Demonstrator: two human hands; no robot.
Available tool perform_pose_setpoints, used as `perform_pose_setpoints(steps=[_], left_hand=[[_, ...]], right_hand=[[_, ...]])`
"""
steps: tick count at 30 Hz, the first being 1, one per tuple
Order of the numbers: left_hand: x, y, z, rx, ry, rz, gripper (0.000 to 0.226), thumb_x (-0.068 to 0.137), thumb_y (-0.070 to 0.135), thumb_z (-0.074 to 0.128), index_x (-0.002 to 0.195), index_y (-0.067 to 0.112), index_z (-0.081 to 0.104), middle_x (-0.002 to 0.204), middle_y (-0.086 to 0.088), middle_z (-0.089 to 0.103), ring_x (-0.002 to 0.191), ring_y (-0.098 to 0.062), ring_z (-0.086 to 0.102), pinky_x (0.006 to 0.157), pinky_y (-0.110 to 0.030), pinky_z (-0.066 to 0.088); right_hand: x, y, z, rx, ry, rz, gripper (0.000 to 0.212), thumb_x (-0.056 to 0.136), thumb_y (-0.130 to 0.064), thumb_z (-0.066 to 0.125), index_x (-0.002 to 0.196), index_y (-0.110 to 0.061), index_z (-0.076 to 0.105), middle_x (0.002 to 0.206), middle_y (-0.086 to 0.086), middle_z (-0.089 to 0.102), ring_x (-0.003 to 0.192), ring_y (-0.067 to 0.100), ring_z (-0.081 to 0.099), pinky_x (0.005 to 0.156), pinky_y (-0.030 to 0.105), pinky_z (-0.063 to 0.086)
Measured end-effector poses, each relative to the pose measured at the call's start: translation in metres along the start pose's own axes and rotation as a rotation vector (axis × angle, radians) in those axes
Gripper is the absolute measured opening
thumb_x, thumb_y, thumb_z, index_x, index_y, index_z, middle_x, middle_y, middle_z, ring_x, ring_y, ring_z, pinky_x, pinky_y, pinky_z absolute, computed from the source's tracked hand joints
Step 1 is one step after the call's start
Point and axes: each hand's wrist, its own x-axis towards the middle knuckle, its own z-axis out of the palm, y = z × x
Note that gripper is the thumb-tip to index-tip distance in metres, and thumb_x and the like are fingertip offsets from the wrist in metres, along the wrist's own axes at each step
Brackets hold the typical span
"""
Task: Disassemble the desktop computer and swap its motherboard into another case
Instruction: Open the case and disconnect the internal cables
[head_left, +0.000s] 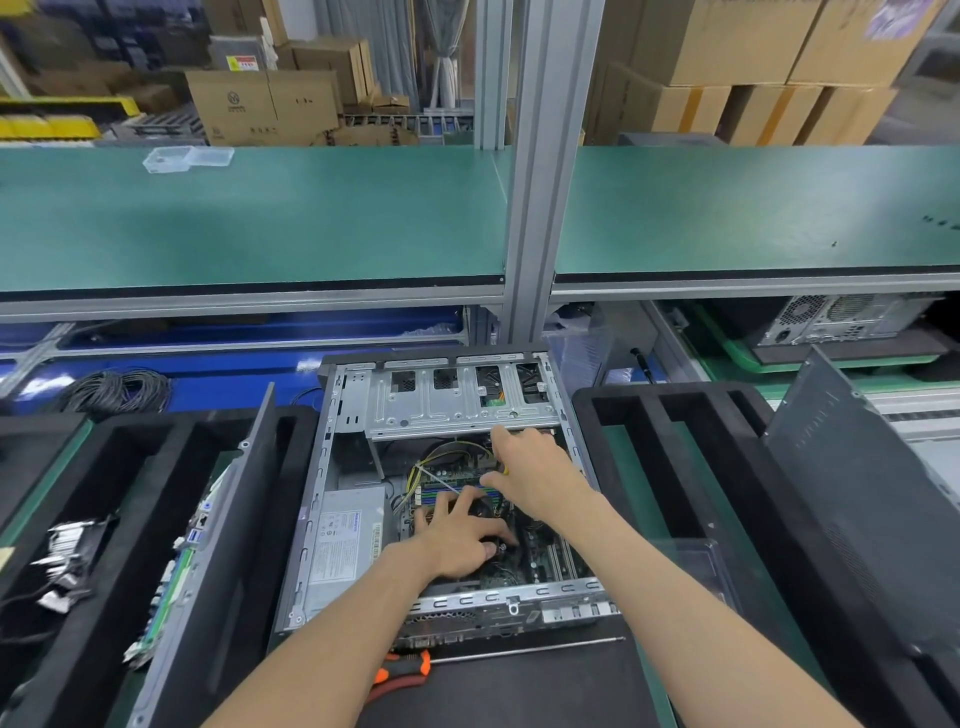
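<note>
An open grey desktop case (332, 467) lies flat in front of me, with its motherboard (550, 558) inside. My left hand (462, 540) rests with spread fingers on the black CPU cooler (485, 506). My right hand (535, 467) reaches deeper, under the silver drive cage (457, 405), and its fingers curl round something with a yellow bit showing; what it is stays hidden. A bundle of yellow and black wires (431, 462) arcs beside that hand. The grey power supply (343, 551) sits at the case's left side.
A long screwdriver with an orange-and-black handle (410, 667) lies on the black mat at the case's front. Black foam trays flank the case; the left one holds another motherboard (171, 587) on edge and a side panel (234, 519). A dark panel (872, 493) leans at right.
</note>
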Motion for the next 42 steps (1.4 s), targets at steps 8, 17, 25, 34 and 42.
perform_pose_setpoints(steps=[8, 17, 25, 34, 42], left_hand=[[0.000, 0.001, -0.001, -0.030, -0.018, -0.006, 0.033, 0.098, 0.037, 0.045, 0.117, 0.064, 0.052, 0.159, 0.012, 0.007, 0.145, -0.034, 0.001, 0.113, -0.066, 0.002], [-0.001, 0.000, -0.003, -0.049, -0.017, -0.002, 0.033, 0.098, 0.036, 0.045, 0.113, 0.064, 0.052, 0.157, 0.012, 0.010, 0.144, -0.030, 0.003, 0.112, -0.062, 0.004], [-0.001, 0.002, -0.004, -0.051, -0.028, -0.014, 0.032, 0.098, 0.036, 0.046, 0.112, 0.064, 0.053, 0.156, 0.013, 0.011, 0.143, -0.031, 0.004, 0.113, -0.063, 0.004], [-0.001, 0.002, -0.003, -0.061, -0.008, -0.013, 0.033, 0.097, 0.034, 0.047, 0.112, 0.064, 0.051, 0.153, 0.012, 0.014, 0.141, -0.028, 0.006, 0.110, -0.060, 0.005], [0.000, 0.001, -0.003, -0.072, -0.022, -0.014, 0.034, 0.097, 0.034, 0.048, 0.109, 0.065, 0.052, 0.156, 0.014, 0.010, 0.143, -0.027, 0.003, 0.110, -0.061, 0.003]], right_hand=[[0.008, -0.010, -0.016, -0.026, -0.131, -0.106, 0.007, 0.092, -0.011, 0.058, 0.091, -0.011, 0.051, 0.081, 0.009, 0.055, 0.077, 0.029, 0.050, 0.063, 0.038, 0.045], [0.014, -0.002, -0.033, -0.141, -0.196, -0.051, 0.022, 0.094, -0.029, 0.059, 0.084, -0.010, 0.053, 0.073, 0.005, 0.046, 0.071, 0.028, 0.051, 0.061, 0.034, 0.044], [0.010, -0.004, -0.034, -0.186, -0.296, -0.192, 0.018, 0.082, -0.001, 0.058, 0.072, -0.013, 0.050, 0.069, 0.003, 0.051, 0.071, 0.026, 0.047, 0.053, 0.033, 0.037], [0.013, -0.016, -0.033, -0.143, -0.268, 0.021, 0.020, 0.093, -0.020, 0.053, 0.078, -0.008, 0.046, 0.081, 0.009, 0.044, 0.068, 0.028, 0.048, 0.058, 0.030, 0.038], [0.019, -0.020, -0.039, -0.237, -0.414, -0.212, 0.024, 0.078, 0.003, 0.056, 0.071, -0.019, 0.060, 0.074, 0.005, 0.059, 0.080, 0.031, 0.061, 0.068, 0.036, 0.054]])
